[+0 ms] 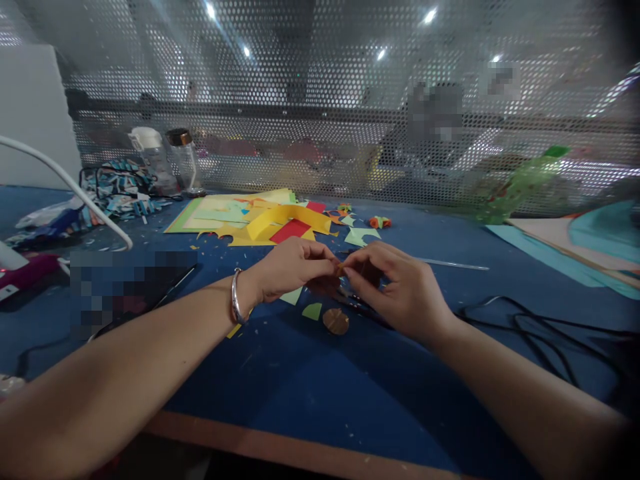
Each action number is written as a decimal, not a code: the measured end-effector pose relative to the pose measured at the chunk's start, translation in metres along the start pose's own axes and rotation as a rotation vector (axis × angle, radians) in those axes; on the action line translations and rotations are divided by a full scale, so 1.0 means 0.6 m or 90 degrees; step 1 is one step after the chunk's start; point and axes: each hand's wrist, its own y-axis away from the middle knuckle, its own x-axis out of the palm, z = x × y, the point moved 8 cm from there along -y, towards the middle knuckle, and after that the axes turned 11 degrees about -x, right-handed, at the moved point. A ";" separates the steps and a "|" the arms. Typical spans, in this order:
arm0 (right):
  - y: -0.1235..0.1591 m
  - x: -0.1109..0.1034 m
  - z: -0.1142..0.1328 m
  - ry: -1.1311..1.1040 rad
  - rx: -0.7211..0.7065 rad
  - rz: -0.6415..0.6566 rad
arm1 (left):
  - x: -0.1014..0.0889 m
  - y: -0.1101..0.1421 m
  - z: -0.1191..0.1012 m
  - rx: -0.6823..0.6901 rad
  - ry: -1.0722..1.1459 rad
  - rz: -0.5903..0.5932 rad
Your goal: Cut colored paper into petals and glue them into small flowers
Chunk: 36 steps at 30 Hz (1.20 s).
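My left hand (pixel 300 268) and my right hand (pixel 395 283) meet fingertip to fingertip above the blue table. Both pinch a tiny orange-yellow scrap (pixel 341 267), probably paper; its shape is too small to make out. A silver bangle (pixel 236 297) circles my left wrist. Just below the hands lies a brown round disc (pixel 335 321), with a green paper piece (pixel 313 311) to its left. Under my right hand a dark slim tool (pixel 365 310) is partly hidden, its kind unclear.
Yellow, green and red paper sheets (pixel 233 208) lie behind my hands, near small orange-green paper curls (pixel 380 222). Two bottles (pixel 183 160) stand at the back left before a perforated metal screen (pixel 300 120). Black cables (pixel 530 323) and blue sheets (pixel 535 257) lie right; a dark tablet-like device (pixel 165 287) left.
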 end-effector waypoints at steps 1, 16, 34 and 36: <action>0.000 -0.001 -0.001 0.002 0.003 -0.005 | 0.001 0.000 -0.001 0.003 0.004 0.005; 0.003 -0.003 -0.013 0.004 0.059 -0.033 | -0.003 0.015 -0.025 0.176 -0.225 -0.101; 0.002 0.001 -0.016 -0.058 0.098 -0.008 | -0.002 0.009 -0.022 0.138 -0.195 -0.056; 0.004 0.003 -0.021 -0.080 0.118 -0.001 | -0.003 0.006 -0.019 0.128 -0.187 -0.050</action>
